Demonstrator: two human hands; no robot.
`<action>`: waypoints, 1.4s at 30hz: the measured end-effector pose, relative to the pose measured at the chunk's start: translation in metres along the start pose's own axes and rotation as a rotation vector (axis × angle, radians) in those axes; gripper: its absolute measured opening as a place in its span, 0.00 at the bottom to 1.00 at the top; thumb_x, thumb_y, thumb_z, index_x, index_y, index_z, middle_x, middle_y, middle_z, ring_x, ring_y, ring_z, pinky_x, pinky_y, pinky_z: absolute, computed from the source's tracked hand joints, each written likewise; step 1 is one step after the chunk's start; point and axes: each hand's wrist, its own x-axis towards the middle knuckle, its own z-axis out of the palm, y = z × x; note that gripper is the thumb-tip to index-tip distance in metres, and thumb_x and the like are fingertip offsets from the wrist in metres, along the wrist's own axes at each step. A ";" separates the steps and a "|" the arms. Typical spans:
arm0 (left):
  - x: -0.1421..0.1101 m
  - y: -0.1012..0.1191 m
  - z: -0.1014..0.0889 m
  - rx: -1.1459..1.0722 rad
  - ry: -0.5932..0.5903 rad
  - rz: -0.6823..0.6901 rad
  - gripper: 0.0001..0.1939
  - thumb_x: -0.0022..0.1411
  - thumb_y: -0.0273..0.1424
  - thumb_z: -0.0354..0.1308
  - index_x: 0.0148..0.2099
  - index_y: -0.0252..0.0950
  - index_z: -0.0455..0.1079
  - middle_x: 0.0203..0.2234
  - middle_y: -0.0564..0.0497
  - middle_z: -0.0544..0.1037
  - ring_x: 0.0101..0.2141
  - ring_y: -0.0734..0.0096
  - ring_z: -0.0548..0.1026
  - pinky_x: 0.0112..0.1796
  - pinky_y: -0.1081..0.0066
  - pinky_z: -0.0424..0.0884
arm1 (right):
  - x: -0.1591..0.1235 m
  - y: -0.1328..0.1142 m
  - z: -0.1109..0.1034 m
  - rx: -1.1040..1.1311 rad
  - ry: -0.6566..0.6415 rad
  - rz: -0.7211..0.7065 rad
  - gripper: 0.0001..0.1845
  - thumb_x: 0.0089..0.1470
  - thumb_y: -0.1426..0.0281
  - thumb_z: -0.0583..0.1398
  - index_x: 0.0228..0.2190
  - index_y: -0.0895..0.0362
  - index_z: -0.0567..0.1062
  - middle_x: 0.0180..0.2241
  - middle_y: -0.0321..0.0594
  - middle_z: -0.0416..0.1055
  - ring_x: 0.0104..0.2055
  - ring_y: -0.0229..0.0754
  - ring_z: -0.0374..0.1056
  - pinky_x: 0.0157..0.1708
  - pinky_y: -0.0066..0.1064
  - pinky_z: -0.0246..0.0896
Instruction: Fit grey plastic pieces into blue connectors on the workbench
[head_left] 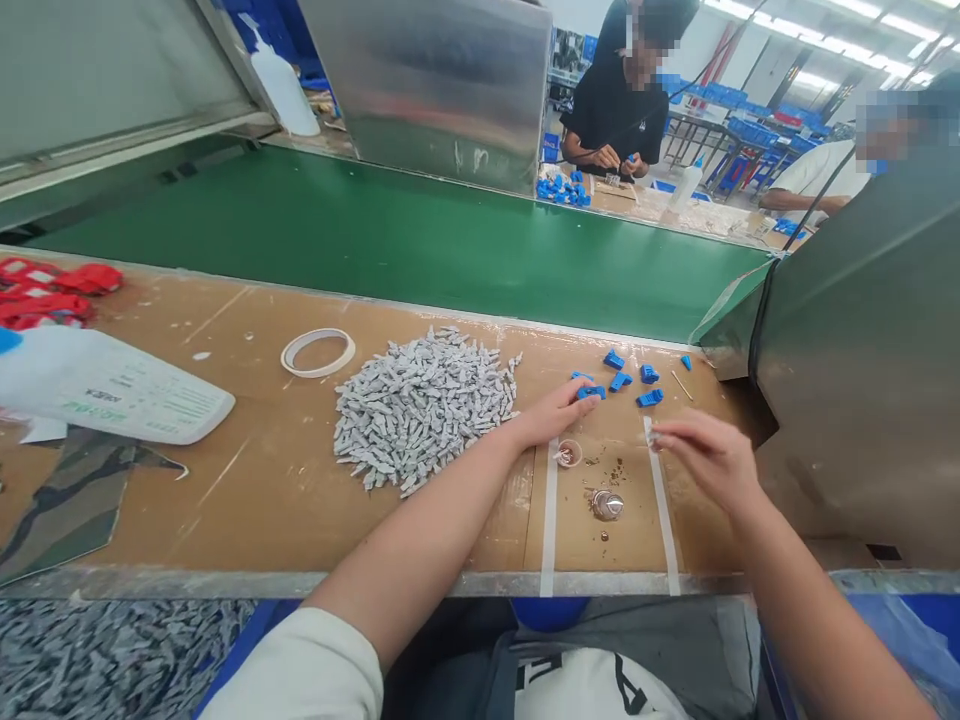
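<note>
My left hand (551,418) reaches across the bench with its fingers closed on a small blue plastic piece (592,393). Several similar blue pieces (649,398) lie just beyond it. Over the right tape strip (661,500), my right hand (712,458) is pinched; a tiny greyish thing shows at its fingertips, too small to name. Between the hands stand a little cup (569,454) with brownish contents and a small clear, shiny container (606,505) amid brown specks. A heap of small grey parts (427,405) lies left of my left hand.
A tape roll (317,353), a white bottle (120,385) on its side and red items (52,290) are at left. Beyond the bench runs a green conveyor belt (420,255). A metal panel (862,380) borders the right. Two people (619,110) work across the belt.
</note>
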 end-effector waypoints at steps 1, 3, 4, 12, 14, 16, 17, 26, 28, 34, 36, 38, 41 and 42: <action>0.002 -0.001 0.001 -0.023 0.033 0.010 0.20 0.66 0.50 0.57 0.44 0.37 0.68 0.34 0.54 0.69 0.36 0.69 0.66 0.40 0.70 0.62 | -0.007 -0.009 0.002 -0.048 -0.135 -0.033 0.06 0.68 0.70 0.62 0.42 0.52 0.81 0.35 0.40 0.78 0.36 0.42 0.75 0.36 0.30 0.69; 0.005 -0.002 0.003 -0.094 0.079 0.002 0.20 0.62 0.49 0.62 0.42 0.36 0.70 0.32 0.55 0.69 0.33 0.72 0.66 0.36 0.71 0.62 | -0.019 -0.022 0.008 -0.131 -0.294 -0.076 0.09 0.71 0.70 0.57 0.45 0.54 0.79 0.37 0.42 0.76 0.38 0.42 0.74 0.37 0.31 0.68; 0.006 -0.003 0.003 -0.137 0.092 -0.020 0.21 0.60 0.48 0.64 0.41 0.35 0.70 0.29 0.56 0.69 0.29 0.74 0.65 0.33 0.72 0.60 | -0.025 -0.027 0.012 -0.170 -0.339 -0.088 0.10 0.72 0.71 0.56 0.46 0.54 0.77 0.38 0.43 0.75 0.38 0.43 0.73 0.37 0.31 0.68; 0.008 -0.015 0.008 -0.227 0.109 -0.102 0.22 0.60 0.44 0.67 0.49 0.35 0.75 0.22 0.56 0.71 0.19 0.78 0.66 0.20 0.76 0.59 | -0.040 -0.031 0.016 -0.356 -0.545 -0.152 0.11 0.73 0.72 0.52 0.51 0.57 0.72 0.39 0.45 0.72 0.38 0.45 0.68 0.36 0.33 0.63; 0.009 -0.018 0.008 -0.228 0.111 -0.097 0.21 0.61 0.43 0.67 0.51 0.35 0.76 0.24 0.54 0.73 0.21 0.76 0.69 0.20 0.77 0.62 | -0.041 -0.031 0.015 -0.359 -0.565 -0.147 0.11 0.73 0.72 0.52 0.51 0.57 0.72 0.39 0.45 0.71 0.38 0.45 0.68 0.36 0.34 0.63; 0.009 -0.018 0.009 -0.241 0.121 -0.099 0.22 0.61 0.42 0.67 0.53 0.36 0.74 0.26 0.52 0.76 0.21 0.77 0.70 0.19 0.77 0.62 | -0.042 -0.031 0.015 -0.357 -0.575 -0.142 0.12 0.73 0.72 0.51 0.51 0.57 0.72 0.39 0.45 0.71 0.38 0.44 0.67 0.36 0.34 0.63; 0.009 -0.017 0.009 -0.251 0.125 -0.098 0.22 0.62 0.42 0.67 0.54 0.36 0.73 0.28 0.52 0.77 0.20 0.78 0.70 0.19 0.78 0.63 | -0.043 -0.031 0.016 -0.354 -0.575 -0.142 0.12 0.73 0.72 0.51 0.51 0.57 0.72 0.39 0.45 0.71 0.38 0.44 0.67 0.36 0.34 0.63; 0.010 -0.015 0.009 -0.337 0.184 -0.090 0.19 0.59 0.38 0.71 0.46 0.36 0.68 0.36 0.48 0.80 0.25 0.77 0.77 0.20 0.81 0.66 | -0.039 -0.037 0.011 -0.241 -0.428 -0.137 0.10 0.71 0.73 0.55 0.48 0.56 0.74 0.37 0.43 0.72 0.36 0.43 0.69 0.35 0.33 0.64; 0.010 -0.015 0.010 -0.359 0.199 -0.099 0.20 0.56 0.37 0.73 0.45 0.34 0.70 0.35 0.48 0.80 0.27 0.74 0.78 0.20 0.80 0.68 | -0.032 -0.037 0.008 -0.180 -0.314 -0.103 0.09 0.70 0.74 0.57 0.47 0.55 0.75 0.37 0.43 0.73 0.37 0.43 0.70 0.36 0.32 0.65; 0.007 -0.011 0.011 -0.334 0.168 -0.139 0.21 0.50 0.34 0.75 0.43 0.33 0.74 0.33 0.49 0.80 0.31 0.71 0.78 0.27 0.73 0.76 | 0.008 -0.010 0.026 0.015 0.107 0.105 0.06 0.68 0.67 0.60 0.40 0.53 0.78 0.30 0.37 0.72 0.30 0.41 0.70 0.32 0.32 0.65; 0.006 -0.012 0.011 -0.322 0.150 -0.153 0.19 0.50 0.34 0.75 0.42 0.33 0.74 0.32 0.50 0.80 0.30 0.72 0.78 0.30 0.72 0.77 | 0.019 0.006 0.042 0.052 0.202 0.136 0.08 0.68 0.65 0.60 0.40 0.54 0.78 0.30 0.38 0.73 0.30 0.42 0.71 0.33 0.33 0.66; 0.006 -0.013 0.011 -0.300 0.142 -0.171 0.20 0.50 0.34 0.75 0.42 0.33 0.74 0.30 0.50 0.80 0.29 0.72 0.78 0.31 0.71 0.77 | 0.025 0.020 0.057 0.065 0.256 0.152 0.09 0.68 0.63 0.60 0.39 0.54 0.78 0.30 0.38 0.73 0.31 0.42 0.71 0.34 0.34 0.67; 0.007 -0.017 0.011 -0.283 0.140 -0.187 0.21 0.49 0.35 0.76 0.42 0.33 0.74 0.28 0.51 0.80 0.27 0.74 0.76 0.31 0.72 0.76 | 0.025 0.032 0.070 0.071 0.268 0.177 0.11 0.68 0.61 0.59 0.39 0.55 0.77 0.30 0.38 0.73 0.31 0.43 0.71 0.35 0.35 0.68; 0.008 -0.018 0.011 -0.279 0.137 -0.185 0.22 0.49 0.36 0.76 0.42 0.33 0.74 0.28 0.51 0.80 0.26 0.74 0.76 0.31 0.72 0.75 | 0.024 0.034 0.072 0.071 0.261 0.181 0.11 0.67 0.61 0.59 0.39 0.54 0.77 0.30 0.39 0.73 0.31 0.43 0.71 0.35 0.35 0.69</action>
